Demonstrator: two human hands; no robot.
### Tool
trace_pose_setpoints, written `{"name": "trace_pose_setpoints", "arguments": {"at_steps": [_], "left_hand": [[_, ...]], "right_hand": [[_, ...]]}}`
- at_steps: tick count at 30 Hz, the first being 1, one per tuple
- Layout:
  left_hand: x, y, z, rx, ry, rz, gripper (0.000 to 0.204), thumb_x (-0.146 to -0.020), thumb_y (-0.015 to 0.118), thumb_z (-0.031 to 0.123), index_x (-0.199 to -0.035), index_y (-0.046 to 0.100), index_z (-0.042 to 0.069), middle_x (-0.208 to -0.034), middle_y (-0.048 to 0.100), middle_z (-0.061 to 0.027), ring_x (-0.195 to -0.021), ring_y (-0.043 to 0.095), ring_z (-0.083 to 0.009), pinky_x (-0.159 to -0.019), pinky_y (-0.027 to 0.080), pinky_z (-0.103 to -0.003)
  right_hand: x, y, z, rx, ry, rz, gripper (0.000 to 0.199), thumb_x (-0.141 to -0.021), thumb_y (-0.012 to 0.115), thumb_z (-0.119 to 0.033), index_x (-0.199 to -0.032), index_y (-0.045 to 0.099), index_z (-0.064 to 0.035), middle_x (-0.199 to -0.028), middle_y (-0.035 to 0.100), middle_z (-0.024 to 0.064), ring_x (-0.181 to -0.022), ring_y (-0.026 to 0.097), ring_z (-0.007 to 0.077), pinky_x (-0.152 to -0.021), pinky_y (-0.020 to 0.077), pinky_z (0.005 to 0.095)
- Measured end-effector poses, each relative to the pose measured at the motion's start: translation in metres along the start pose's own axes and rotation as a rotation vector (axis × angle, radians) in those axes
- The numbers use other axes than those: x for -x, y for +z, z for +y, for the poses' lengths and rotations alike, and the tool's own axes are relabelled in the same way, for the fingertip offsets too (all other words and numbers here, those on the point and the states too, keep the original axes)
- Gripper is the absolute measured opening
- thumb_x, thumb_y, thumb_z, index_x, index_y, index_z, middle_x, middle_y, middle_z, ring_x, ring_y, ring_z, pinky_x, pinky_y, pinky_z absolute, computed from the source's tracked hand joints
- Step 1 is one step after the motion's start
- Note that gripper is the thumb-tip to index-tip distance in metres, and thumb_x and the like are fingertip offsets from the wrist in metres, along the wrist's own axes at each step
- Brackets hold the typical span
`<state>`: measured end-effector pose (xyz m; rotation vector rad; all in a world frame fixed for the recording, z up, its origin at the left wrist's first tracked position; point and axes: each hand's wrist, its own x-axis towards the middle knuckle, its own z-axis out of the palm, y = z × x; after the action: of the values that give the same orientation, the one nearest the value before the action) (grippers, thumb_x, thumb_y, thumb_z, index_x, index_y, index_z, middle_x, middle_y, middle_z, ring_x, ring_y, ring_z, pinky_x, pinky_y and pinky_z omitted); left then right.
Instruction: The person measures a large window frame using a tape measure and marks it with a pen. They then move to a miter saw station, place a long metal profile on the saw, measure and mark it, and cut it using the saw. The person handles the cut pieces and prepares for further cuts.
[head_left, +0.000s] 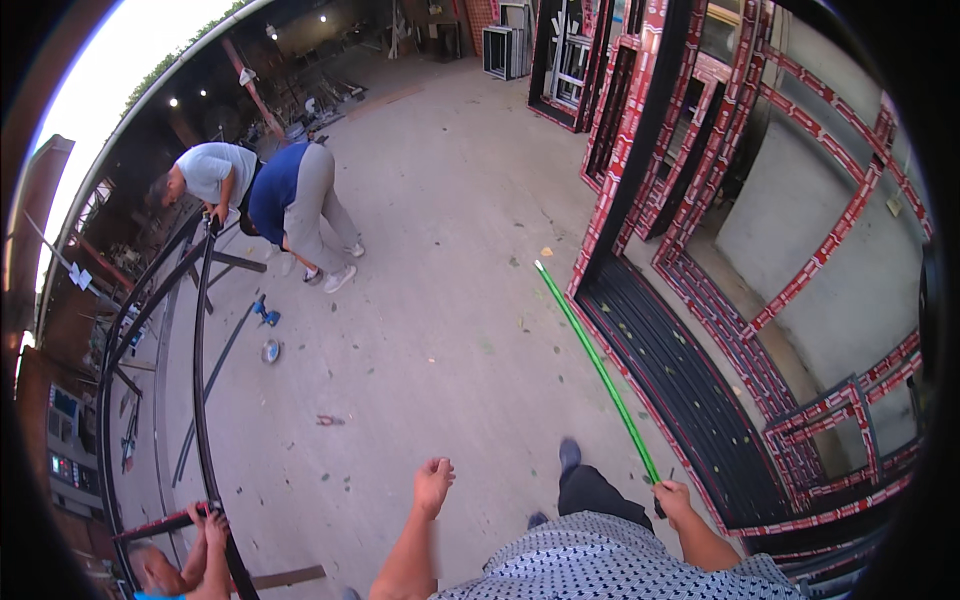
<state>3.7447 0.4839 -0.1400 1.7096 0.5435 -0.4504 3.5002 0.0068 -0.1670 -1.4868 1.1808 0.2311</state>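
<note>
My right hand [675,502] is closed around the lower end of a long bright green pole [597,366]. The pole slants up and away to the left, and its pale tip lies near the stacked dark frames. A small dark part shows beside that grip, too small to name. My left hand [433,486] is raised in front of me over the concrete floor, with its fingers curled in and nothing visible in them.
Dark frame bars with red-and-white film [690,345] lean and lie along the right. At left, people work around a long black metal frame [200,350]. A blue cordless drill [266,311], a round disc [270,350] and pliers [329,420] lie on the floor.
</note>
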Motion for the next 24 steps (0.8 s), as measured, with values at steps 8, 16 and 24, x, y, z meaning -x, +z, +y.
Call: {"name": "trace_pose_setpoints", "arguments": {"at_steps": [8, 16, 24], "left_hand": [[-0.159, 0.030, -0.011, -0.967, -0.013, -0.100, 0.023, -0.093, 0.068, 0.029, -0.098, 0.073, 0.007, -0.094, 0.072, -0.0051, -0.090, 0.069, -0.0231, -0.079, 0.057, -0.042], [-0.244, -0.002, -0.099, -0.963, 0.612, -0.060, 0.027, -0.097, 0.061, 0.031, -0.106, 0.074, 0.010, -0.102, 0.070, -0.0133, -0.102, 0.066, -0.0332, -0.090, 0.050, -0.051], [-0.471, 0.015, 0.010, -0.820, 0.285, -0.188, 0.026, -0.097, 0.061, 0.029, -0.094, 0.070, 0.005, -0.087, 0.069, -0.0100, -0.086, 0.066, -0.0249, -0.077, 0.052, -0.041]], "right_hand": [[-0.190, 0.067, -0.106, 0.233, -0.025, 0.045, 0.019, -0.088, 0.070, -0.023, -0.083, 0.073, -0.0049, -0.064, 0.059, 0.0043, -0.052, 0.058, 0.0215, -0.046, 0.0535, 0.0475], [-0.335, 0.206, -0.465, 0.141, -0.087, -0.126, 0.012, -0.088, 0.070, -0.021, -0.084, 0.071, -0.0094, -0.067, 0.056, 0.0019, -0.052, 0.054, 0.0159, -0.043, 0.0499, 0.0403], [-0.466, 0.366, -0.658, 0.051, -0.297, -0.223, 0.013, -0.094, 0.070, -0.022, -0.092, 0.071, -0.0091, -0.073, 0.058, -0.0021, -0.063, 0.056, 0.0121, -0.047, 0.0518, 0.0381]]}}
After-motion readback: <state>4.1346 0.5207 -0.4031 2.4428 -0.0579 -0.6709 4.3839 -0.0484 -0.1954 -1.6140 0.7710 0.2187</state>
